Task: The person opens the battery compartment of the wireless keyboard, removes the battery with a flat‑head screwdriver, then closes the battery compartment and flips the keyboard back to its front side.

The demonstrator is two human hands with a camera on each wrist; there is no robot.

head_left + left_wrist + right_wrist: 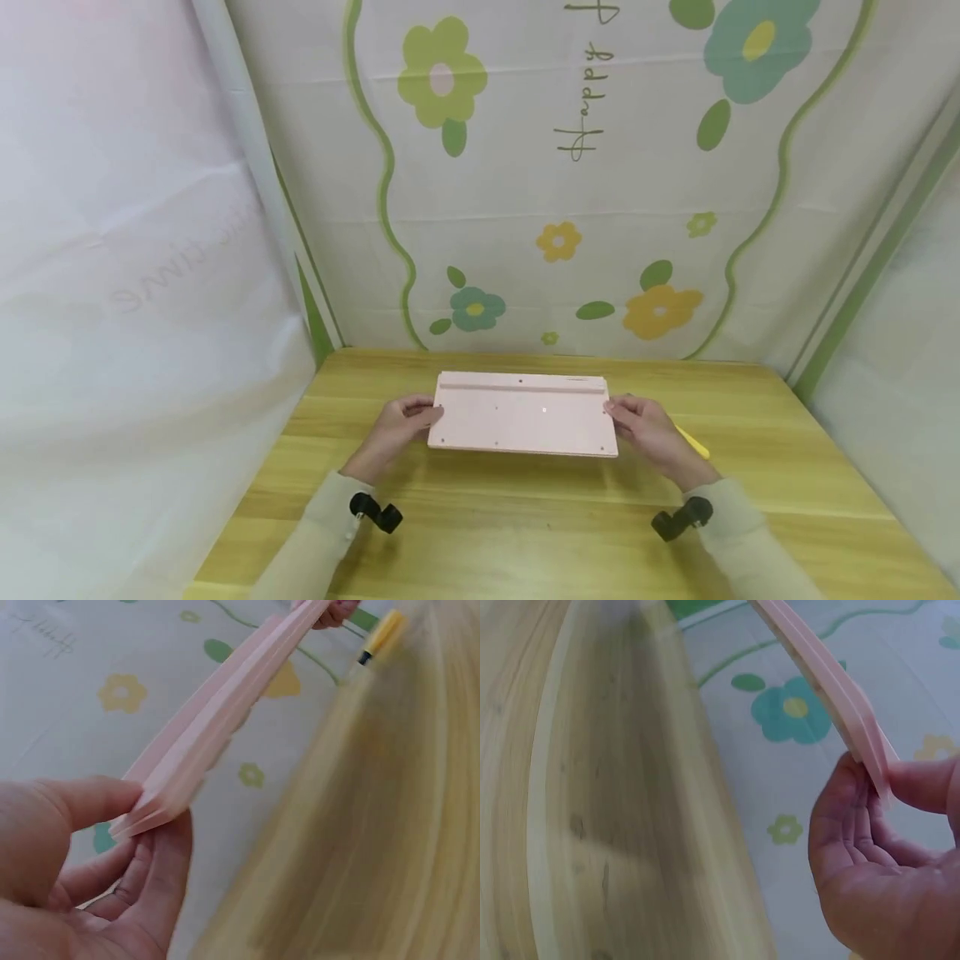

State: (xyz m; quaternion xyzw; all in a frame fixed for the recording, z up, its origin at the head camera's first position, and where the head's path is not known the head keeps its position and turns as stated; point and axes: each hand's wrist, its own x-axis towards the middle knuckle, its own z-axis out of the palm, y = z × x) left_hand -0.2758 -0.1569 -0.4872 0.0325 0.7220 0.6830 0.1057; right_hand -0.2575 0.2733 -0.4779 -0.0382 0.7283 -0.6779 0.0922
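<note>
A pink keyboard (525,421) is held above the table, its flat back with small screw holes and a raised ridge toward the head camera. My left hand (393,429) pinches its left end, thumb on the back and fingers beneath, as the left wrist view shows. At the opposite end my right hand (652,429) grips the edge the same way. Bumps that look like keycaps show along the underside of the keyboard (217,712) in the left wrist view; the key face itself is hidden.
A yellow tool (693,442) with a black part lies on the wooden table (480,533), right of the right hand; its kind is unclear. White flower-printed cloth (510,192) hangs behind the table, with pale cloth walls on both sides.
</note>
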